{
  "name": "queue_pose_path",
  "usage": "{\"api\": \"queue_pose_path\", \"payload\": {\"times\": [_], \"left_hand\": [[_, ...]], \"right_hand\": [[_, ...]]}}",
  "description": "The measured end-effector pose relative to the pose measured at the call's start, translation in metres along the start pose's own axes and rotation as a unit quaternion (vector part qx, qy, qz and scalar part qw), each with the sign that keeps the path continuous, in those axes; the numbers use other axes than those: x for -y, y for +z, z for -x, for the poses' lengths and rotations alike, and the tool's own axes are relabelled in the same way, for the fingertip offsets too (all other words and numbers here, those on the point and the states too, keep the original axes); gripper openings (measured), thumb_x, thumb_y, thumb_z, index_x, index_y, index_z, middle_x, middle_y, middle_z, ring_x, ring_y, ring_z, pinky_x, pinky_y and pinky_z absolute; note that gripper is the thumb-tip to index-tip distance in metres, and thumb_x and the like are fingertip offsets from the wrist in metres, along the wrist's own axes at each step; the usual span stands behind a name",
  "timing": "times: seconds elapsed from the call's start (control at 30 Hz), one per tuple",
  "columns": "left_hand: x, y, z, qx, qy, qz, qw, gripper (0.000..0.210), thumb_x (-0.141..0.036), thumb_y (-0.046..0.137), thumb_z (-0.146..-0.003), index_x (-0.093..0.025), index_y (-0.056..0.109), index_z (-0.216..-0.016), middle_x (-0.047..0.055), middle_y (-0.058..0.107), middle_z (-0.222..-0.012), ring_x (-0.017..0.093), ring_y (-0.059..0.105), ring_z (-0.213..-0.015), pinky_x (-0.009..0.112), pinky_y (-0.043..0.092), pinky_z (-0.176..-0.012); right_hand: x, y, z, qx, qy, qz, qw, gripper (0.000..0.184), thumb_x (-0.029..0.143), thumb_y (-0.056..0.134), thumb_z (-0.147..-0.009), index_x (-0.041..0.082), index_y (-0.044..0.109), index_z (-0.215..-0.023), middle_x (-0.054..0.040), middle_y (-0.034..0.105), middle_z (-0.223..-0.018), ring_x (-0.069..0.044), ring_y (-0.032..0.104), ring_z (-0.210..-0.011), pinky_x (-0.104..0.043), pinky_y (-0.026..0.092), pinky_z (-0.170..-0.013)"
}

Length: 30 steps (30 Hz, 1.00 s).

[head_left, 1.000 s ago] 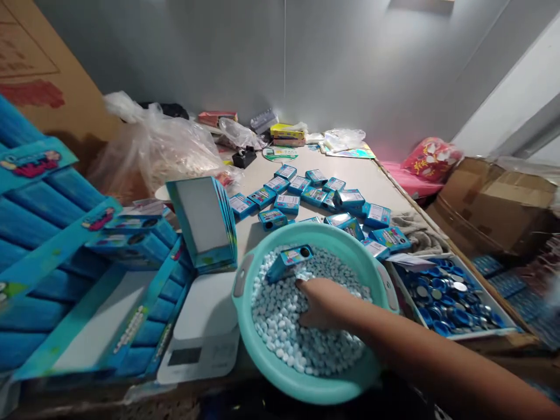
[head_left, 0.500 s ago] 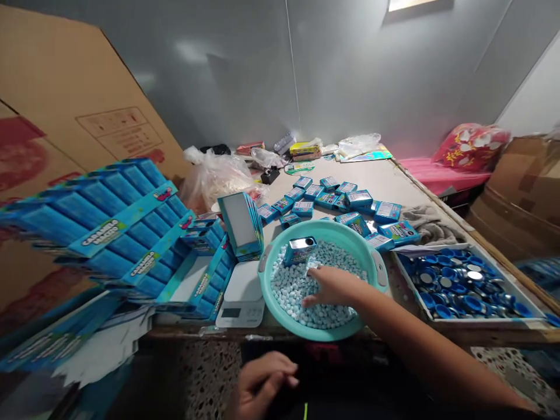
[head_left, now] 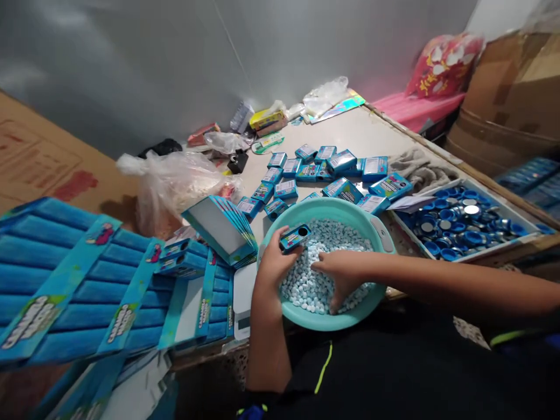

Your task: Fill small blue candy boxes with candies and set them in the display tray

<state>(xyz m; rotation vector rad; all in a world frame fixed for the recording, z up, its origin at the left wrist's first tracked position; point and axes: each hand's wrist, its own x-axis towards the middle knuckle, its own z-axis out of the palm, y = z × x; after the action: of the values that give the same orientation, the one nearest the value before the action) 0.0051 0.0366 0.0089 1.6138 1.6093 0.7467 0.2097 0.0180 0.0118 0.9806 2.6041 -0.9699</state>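
Note:
A turquoise basin [head_left: 324, 322] holds a mass of small pale-blue and white candies [head_left: 300, 289]. On its left side my left hand [head_left: 274, 262] is closed round a small blue candy box [head_left: 289, 240], tilted, with a dark round hole in its top end facing up. My right hand [head_left: 343, 273] reaches in from the right, its thumb apart from the fingers and the tips down among the candies. I see nothing but loose candies at its fingertips, which are partly hidden.
Many similar blue boxes [head_left: 286, 189] lie scattered behind the basin. To the right, a white tray [head_left: 494, 249] holds blue round caps [head_left: 448, 226]. Left stand a white scale [head_left: 242, 291], blue display cartons [head_left: 135, 291] and a plastic bag [head_left: 175, 186]. A grey cloth [head_left: 415, 169] lies behind the tray.
My left hand has come up from below the table edge and taken hold of the box that was standing in the candies. My right hand stays in the basin. The view has tilted down.

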Motion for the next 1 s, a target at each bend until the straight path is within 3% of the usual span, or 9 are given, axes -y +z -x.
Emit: {"api": "queue_pose_path", "payload": {"times": [0.13,0.27,0.37,0.5,0.63,0.83,1.0], "left_hand": [[0.008,0.0,0.005,-0.02,0.024,-0.014,0.999,0.049,-0.032,0.082,-0.075,-0.02,0.066,-0.119,0.01,0.074,-0.115,0.03,0.072,-0.107,0.044,0.055,-0.099],[0.003,0.001,0.007,-0.023,0.008,-0.019,1.0,0.048,-0.031,0.08,-0.077,-0.021,0.065,-0.121,0.008,0.075,-0.113,0.029,0.072,-0.106,0.043,0.055,-0.097],[-0.001,0.0,0.012,-0.007,-0.007,-0.006,1.0,0.046,-0.028,0.078,-0.079,-0.022,0.064,-0.123,0.008,0.075,-0.116,0.028,0.071,-0.109,0.042,0.055,-0.098],[-0.002,-0.002,0.017,0.0,-0.017,-0.005,1.0,0.044,-0.028,0.074,-0.082,-0.026,0.064,-0.125,0.006,0.074,-0.121,0.028,0.07,-0.112,0.042,0.054,-0.1],[0.0,-0.002,0.019,-0.01,-0.032,-0.014,0.999,0.043,-0.029,0.075,-0.081,-0.028,0.065,-0.123,0.004,0.074,-0.119,0.029,0.071,-0.111,0.043,0.054,-0.1],[0.001,-0.002,0.02,-0.039,-0.013,0.018,0.999,0.053,-0.027,0.075,-0.079,-0.028,0.062,-0.131,0.006,0.071,-0.13,0.03,0.067,-0.119,0.046,0.053,-0.104],[-0.002,-0.005,0.023,-0.033,0.046,0.05,0.997,0.058,-0.036,0.077,-0.08,-0.028,0.059,-0.135,0.007,0.069,-0.133,0.03,0.067,-0.12,0.047,0.055,-0.103]], "right_hand": [[-0.003,-0.001,-0.001,0.022,0.002,-0.037,0.999,0.109,0.06,0.092,-0.054,0.017,0.055,-0.147,-0.023,0.054,-0.145,-0.042,0.067,-0.11,-0.04,0.053,-0.085],[0.003,0.006,-0.004,0.023,0.009,-0.073,0.997,0.099,0.051,0.09,-0.056,0.019,0.061,-0.144,-0.0167,0.071,-0.125,-0.04,0.069,-0.107,-0.037,0.051,-0.082],[0.009,0.011,-0.006,0.011,0.038,-0.082,0.996,0.079,0.044,0.086,-0.06,0.02,0.07,-0.133,-0.0138,0.077,-0.112,-0.038,0.072,-0.099,-0.035,0.049,-0.075],[0.013,0.012,-0.009,-0.029,0.043,-0.084,0.995,0.048,0.032,0.079,-0.063,0.023,0.08,-0.11,-0.0097,0.08,-0.095,-0.032,0.073,-0.086,-0.031,0.045,-0.066],[0.009,0.003,-0.007,-0.11,0.039,-0.139,0.983,0.037,0.025,0.075,-0.064,0.023,0.081,-0.101,-0.0056,0.078,-0.087,-0.026,0.069,-0.077,-0.03,0.043,-0.065],[-0.003,-0.033,-0.005,-0.277,-0.041,-0.272,0.921,0.024,0.019,0.068,-0.068,0.021,0.077,-0.09,0.0006,0.07,-0.076,-0.018,0.06,-0.07,-0.029,0.045,-0.065],[0.005,-0.057,-0.024,-0.413,-0.063,-0.395,0.818,0.012,0.025,0.075,-0.07,0.021,0.07,-0.08,0.0022,0.063,-0.069,-0.013,0.052,-0.058,-0.025,0.041,-0.051]]}}
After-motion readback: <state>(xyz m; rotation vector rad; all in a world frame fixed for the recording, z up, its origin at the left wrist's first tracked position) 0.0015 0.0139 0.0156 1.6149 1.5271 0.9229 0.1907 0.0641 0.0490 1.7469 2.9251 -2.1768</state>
